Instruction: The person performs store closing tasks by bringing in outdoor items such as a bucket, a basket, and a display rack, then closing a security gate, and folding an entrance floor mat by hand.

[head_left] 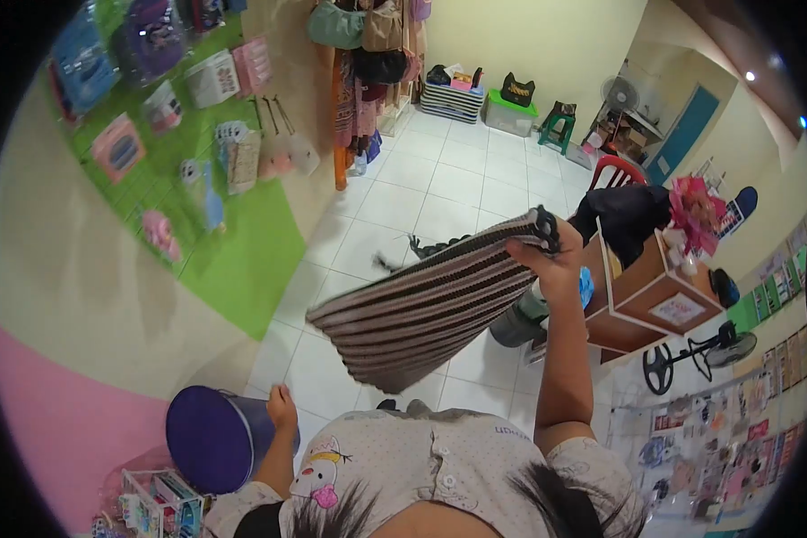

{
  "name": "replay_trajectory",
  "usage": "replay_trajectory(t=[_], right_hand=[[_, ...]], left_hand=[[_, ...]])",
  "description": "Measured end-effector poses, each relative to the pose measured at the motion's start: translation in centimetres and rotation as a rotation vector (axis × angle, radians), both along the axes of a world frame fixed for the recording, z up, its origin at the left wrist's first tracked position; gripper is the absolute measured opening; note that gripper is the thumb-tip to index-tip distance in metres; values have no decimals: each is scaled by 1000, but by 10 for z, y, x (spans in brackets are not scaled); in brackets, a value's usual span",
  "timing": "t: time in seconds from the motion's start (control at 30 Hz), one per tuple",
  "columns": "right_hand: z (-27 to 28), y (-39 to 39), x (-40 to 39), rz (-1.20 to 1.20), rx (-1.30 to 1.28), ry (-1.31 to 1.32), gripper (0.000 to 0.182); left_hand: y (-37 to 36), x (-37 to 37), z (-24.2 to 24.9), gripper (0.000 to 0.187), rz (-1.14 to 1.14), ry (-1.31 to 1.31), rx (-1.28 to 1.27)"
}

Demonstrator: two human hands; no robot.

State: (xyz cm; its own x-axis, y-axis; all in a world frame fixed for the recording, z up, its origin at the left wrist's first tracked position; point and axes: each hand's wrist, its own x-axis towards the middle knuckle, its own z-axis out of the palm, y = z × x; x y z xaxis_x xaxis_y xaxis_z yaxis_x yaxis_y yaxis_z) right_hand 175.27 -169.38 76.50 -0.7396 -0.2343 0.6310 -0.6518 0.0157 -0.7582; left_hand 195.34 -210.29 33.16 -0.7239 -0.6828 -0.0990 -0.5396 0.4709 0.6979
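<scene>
A brown, black and cream striped woven cloth (430, 309) with dark tassels hangs slantwise in the air in front of me. My right hand (551, 251) is closed around its upper right end, near a bunch of dark fringe. The far end of the cloth slopes down to the left, over the floor tiles. My left hand (282, 408) is low on the left with its fingers curled in, apart from the cloth, and nothing shows in it. Beside that hand stands a purple lidded bucket (208, 439).
Packaged goods hang on the green wall panel (233, 242) at left. A wooden counter (637, 305) stands at right, with a dark grey bin (516, 325) beside it. Farther back are a red chair (617, 170), a green stool (558, 130) and storage boxes (511, 115) along the wall.
</scene>
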Motion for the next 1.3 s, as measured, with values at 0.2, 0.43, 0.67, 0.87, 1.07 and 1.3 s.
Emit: replay_trajectory(t=[0.2,0.43,0.67,0.87,1.07,1.3], right_hand=[[-49,16,-169,85,231,19,19],[-92,44,-366,302,253,-45,13],[-81,115,-538,75,239,-61,18],[-87,175,-690,-98,268,37,25],[-64,239,-825,-238,209,-179,11],[-105,336,-979,-687,-135,-96,19]], left_hand=[[120,-299,143,57,-617,721,-21],[238,-577,186,84,-1176,369,2],[264,-729,178,41,-1076,130,31],[224,-824,119,31,-889,-82,213],[216,-965,125,19,-794,20,319],[270,-1185,187,21,-406,715,511]])
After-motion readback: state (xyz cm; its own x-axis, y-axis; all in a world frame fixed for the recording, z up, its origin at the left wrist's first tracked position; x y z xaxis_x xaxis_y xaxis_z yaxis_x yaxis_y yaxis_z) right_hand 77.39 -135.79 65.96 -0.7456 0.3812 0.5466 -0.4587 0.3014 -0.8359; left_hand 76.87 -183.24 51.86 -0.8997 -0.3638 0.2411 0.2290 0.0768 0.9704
